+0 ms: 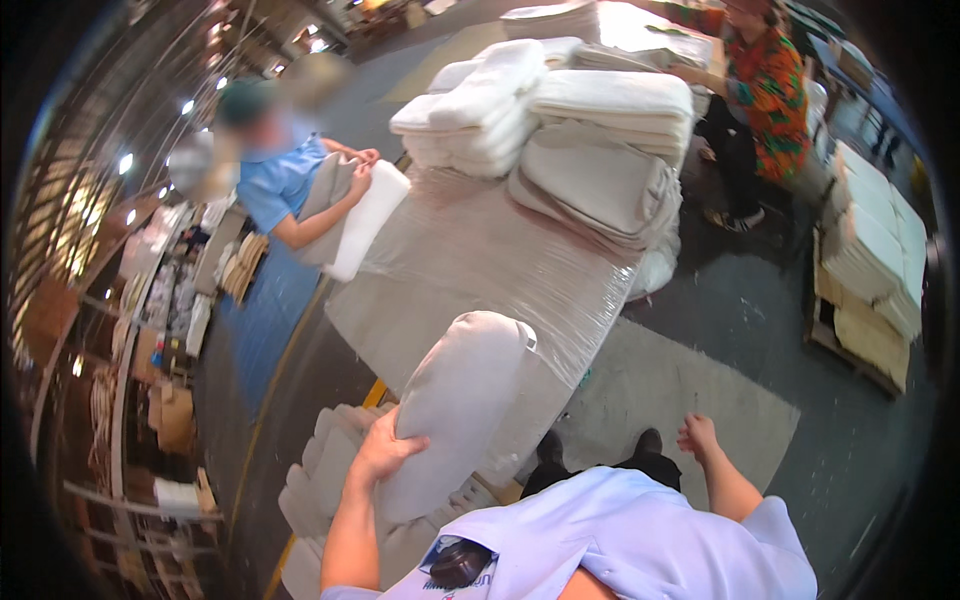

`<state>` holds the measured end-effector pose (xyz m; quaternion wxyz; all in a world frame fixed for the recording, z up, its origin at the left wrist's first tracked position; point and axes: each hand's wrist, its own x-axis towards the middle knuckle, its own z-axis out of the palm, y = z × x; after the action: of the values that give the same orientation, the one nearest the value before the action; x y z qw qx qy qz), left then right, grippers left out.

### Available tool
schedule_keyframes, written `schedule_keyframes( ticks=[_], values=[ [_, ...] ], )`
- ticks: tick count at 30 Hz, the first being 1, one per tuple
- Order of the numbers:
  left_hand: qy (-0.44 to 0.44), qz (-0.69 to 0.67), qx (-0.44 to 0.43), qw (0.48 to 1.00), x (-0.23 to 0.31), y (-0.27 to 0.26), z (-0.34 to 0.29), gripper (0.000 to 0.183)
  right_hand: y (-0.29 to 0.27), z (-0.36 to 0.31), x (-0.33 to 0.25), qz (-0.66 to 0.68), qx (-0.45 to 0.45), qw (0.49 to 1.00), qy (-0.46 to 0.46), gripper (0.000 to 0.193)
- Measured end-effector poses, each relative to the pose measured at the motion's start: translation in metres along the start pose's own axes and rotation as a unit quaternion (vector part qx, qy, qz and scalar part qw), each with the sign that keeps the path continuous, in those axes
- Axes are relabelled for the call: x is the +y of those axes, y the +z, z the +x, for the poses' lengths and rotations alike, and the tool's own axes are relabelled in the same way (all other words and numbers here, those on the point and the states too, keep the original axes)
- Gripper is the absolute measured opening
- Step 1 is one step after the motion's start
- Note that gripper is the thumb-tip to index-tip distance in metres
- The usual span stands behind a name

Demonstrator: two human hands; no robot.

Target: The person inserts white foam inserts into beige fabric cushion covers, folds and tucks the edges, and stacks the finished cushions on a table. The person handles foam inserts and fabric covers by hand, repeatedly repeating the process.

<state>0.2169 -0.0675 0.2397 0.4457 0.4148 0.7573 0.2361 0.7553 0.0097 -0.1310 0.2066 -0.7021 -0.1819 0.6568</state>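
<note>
My left hand (390, 447) grips the near left edge of a grey fabric-covered cushion (455, 410), thumb on its upper face. The cushion is tilted over the near end of the plastic-wrapped table (480, 250), and a small white bit shows at its far right corner. Below and left of it lies a pile of similar grey cushions (325, 460), partly hidden by my arm. Away from the table, my right hand (697, 433) hangs out to the right, fingers loosely bent and apart, with nothing in it.
White foam pads (470, 110) are stacked at the table's far end, beside folded grey covers (590, 180). Across on the left, a co-worker (290, 190) handles a white pad (370, 220) and grey fabric. Another person (765, 100) stands far right, near a loaded pallet (860, 340).
</note>
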Motion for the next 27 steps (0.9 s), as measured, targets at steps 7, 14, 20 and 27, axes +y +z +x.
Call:
schedule_keyframes(
  ticks=[7, 14, 20, 27],
  values=[
    [0.065, 0.162, -0.127, 0.976, -0.011, -0.037, 0.047, 0.064, 0.197, -0.076, -0.036, 0.069, -0.146, 0.969, -0.189, 0.034],
    [0.122, 0.259, -0.241, 0.927, -0.017, -0.028, 0.088, 0.062, 0.302, -0.12, 0.006, 0.304, -0.09, 0.929, -0.192, 0.028],
    [0.154, 0.316, -0.258, 0.9, -0.027, -0.015, 0.085, 0.06, 0.31, -0.137, 0.032, 0.408, -0.044, 0.899, -0.15, 0.022],
    [0.157, 0.293, -0.429, 0.84, -0.029, 0.012, 0.1, 0.068, 0.336, -0.121, 0.055, 0.579, 0.015, 0.801, -0.151, 0.021]
  ],
)
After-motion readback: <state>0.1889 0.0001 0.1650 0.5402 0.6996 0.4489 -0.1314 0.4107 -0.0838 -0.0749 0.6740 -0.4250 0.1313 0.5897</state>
